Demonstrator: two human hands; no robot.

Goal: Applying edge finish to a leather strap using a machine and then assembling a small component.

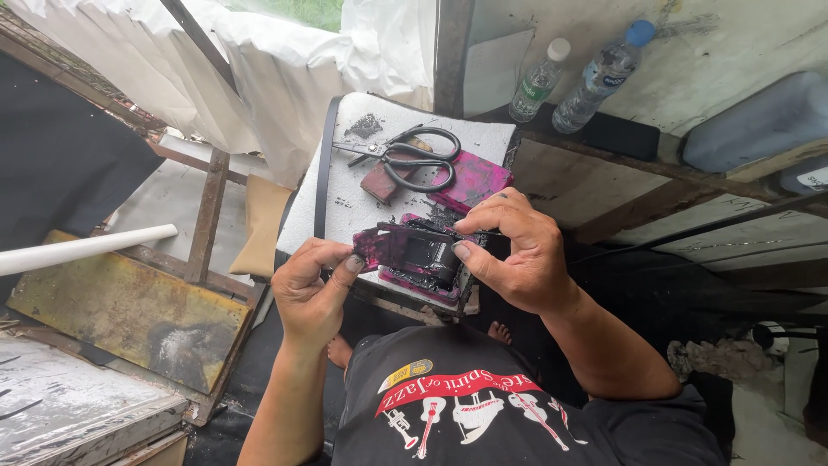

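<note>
Head view, looking down over a black printed T-shirt (483, 414) at a small white foam-topped stand (345, 207). Left hand (315, 285) closed in a pinch: thumb and forefinger grip the left end of a thin, ragged black piece stained magenta (388, 246), held just above the stand's near edge. Right hand (517, 255) closed on the same piece from the right, thumb pressed at its right end, fingers curled over the top. The piece has a rectangular opening; through and under it shows a dark block in a magenta-stained tray (423, 276) that sits at the near right corner of the stand. Toward the far edge: black-handled scissors (405, 155), blades pointing left, lying across a small brownish block (379, 183); just right of them, a magenta slab (474, 181), touching the scissor handle. Dark speck patch (364, 126) near the far left corner. A black strap (323, 173) runs along the stand's left edge. Beyond the stand, on a ledge: two clear plastic bottles, one white-capped (539, 82), one blue-capped (604, 73), side by side. White pipe (86, 248) at left; bare toes (498, 330) below the stand.
</note>
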